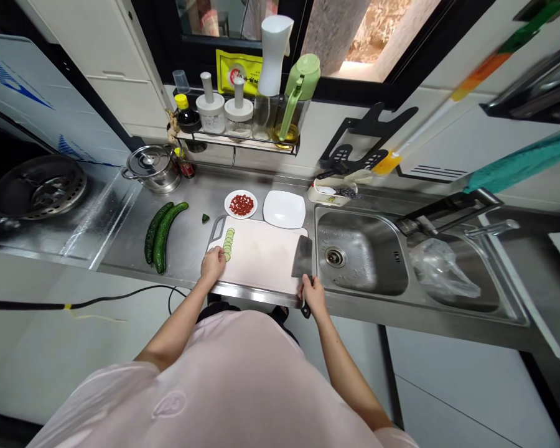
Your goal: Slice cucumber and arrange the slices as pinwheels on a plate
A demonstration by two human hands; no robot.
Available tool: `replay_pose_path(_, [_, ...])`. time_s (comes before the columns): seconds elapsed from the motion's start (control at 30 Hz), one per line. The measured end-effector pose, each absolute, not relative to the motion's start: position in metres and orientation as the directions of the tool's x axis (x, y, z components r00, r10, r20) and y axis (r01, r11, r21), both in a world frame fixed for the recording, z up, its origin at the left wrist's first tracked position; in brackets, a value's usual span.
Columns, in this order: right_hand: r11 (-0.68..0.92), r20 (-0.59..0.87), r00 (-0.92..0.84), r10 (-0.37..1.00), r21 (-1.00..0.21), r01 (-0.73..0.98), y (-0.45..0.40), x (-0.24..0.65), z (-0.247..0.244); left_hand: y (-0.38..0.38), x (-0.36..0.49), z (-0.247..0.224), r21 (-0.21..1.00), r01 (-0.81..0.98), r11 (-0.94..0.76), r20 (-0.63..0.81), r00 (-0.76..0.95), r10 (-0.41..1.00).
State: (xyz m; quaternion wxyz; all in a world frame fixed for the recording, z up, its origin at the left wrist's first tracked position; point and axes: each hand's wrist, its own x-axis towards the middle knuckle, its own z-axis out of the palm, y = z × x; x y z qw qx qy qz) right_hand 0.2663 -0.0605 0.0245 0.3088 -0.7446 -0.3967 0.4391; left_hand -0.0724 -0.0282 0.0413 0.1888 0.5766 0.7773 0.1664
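Note:
My right hand (313, 295) is wrapped round the black handle of a cleaver (302, 256). The wide blade lies over the right end of a white cutting board (266, 261). At the board's left end, the bent fingers of my left hand (213, 264) touch the near end of an overlapping row of cucumber slices (229, 241). Whether those fingers pinch a slice is hidden. Two whole cucumbers (167, 233) lie side by side on the steel counter, left of the board. A small green cucumber end (205, 218) rests behind the board's handle.
Behind the board stand a plate of chopped red pieces (241, 205) and a white square plate (284, 210). A lidded pot (153, 168) sits at the back left, a wok (37, 186) farther left. To the right is a sink (368, 255); a seasoning rack (242, 142) hangs above.

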Motion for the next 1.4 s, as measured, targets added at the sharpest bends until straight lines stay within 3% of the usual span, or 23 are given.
replay_pose_path(0.07, [-0.485,-0.390,0.313,0.866,-0.811,0.329,-0.055,0.271,0.018,-0.028,-0.071,0.041,0.479,0.840,0.253,-0.065,-0.254,0.965])
replay_pose_path(0.17, [-0.459,-0.314,0.352,0.882,-0.745,0.484,-0.049,0.277,0.015,-0.026,-0.067,0.042,0.495,0.843,0.210,-0.003,-0.241,0.971])
replay_pose_path(0.3, [-0.395,-0.216,0.331,0.919,-0.509,0.765,-0.043,0.277,0.025,-0.020,-0.058,0.047,0.531,0.829,0.176,0.022,-0.222,0.975])
replay_pose_path(0.5, [-0.364,-0.353,0.293,0.888,-0.153,0.919,-0.036,0.268,0.046,-0.004,-0.036,0.052,0.632,0.762,0.141,0.006,-0.187,0.982])
replay_pose_path(0.67, [-0.308,-0.427,0.255,0.867,-0.058,0.949,-0.029,0.263,0.053,0.025,-0.014,0.047,0.695,0.700,0.164,-0.069,-0.162,0.984])
replay_pose_path(0.87, [-0.285,-0.363,0.244,0.899,-0.062,0.957,-0.006,0.268,0.063,0.072,0.007,0.039,0.722,0.645,0.249,-0.210,-0.139,0.968])
replay_pose_path(1.1, [-0.235,-0.167,0.192,0.967,-0.303,0.923,0.079,0.263,0.067,0.120,0.024,0.032,0.783,0.470,0.407,-0.366,-0.181,0.913])
replay_pose_path(1.27, [-0.322,-0.224,0.251,0.942,-0.383,0.866,0.134,0.255,0.050,0.139,0.035,0.030,0.812,0.168,0.559,-0.549,-0.104,0.829])
replay_pose_path(1.4, [-0.437,-0.315,0.317,0.894,-0.460,0.773,0.156,0.253,0.037,0.149,0.041,0.033,0.811,0.122,0.572,-0.570,-0.052,0.820])
